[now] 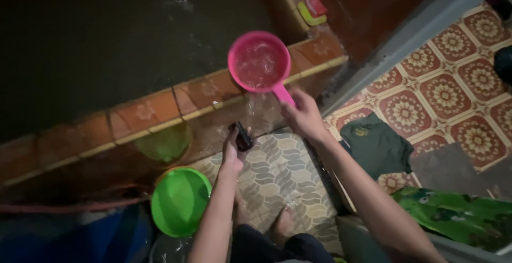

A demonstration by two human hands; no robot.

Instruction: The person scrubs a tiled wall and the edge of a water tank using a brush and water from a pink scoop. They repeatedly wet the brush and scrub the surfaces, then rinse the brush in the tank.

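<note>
The right hand is closed around the handle of a pink dipper, gripping it near the end, with the round bowl held out above the tiled ledge of a water tank. The bowl is tipped a little and holds water, and a thin stream falls from it toward the left hand below. The left hand is wrapped around a small dark object, fingers clamped on it so that only its upper end shows, held under the falling water just in front of the ledge's wall. What the object is cannot be told, as it is small and dim. Behind the ledge the tank water lies dark, with faint ripples near its far side. On the far corner of the ledge sits a yellow soap dish with a red piece on it. Below the left forearm a bright green basin stands on the wet patterned floor, and its green shows reflected on the glossy wall of the ledge above it. The person's bare foot rests on the floor near the bottom edge. To the right, past a grey door frame, a dark green cloth lies on flower-patterned tiles, and a green printed cloth lies near the lower right corner.
</note>
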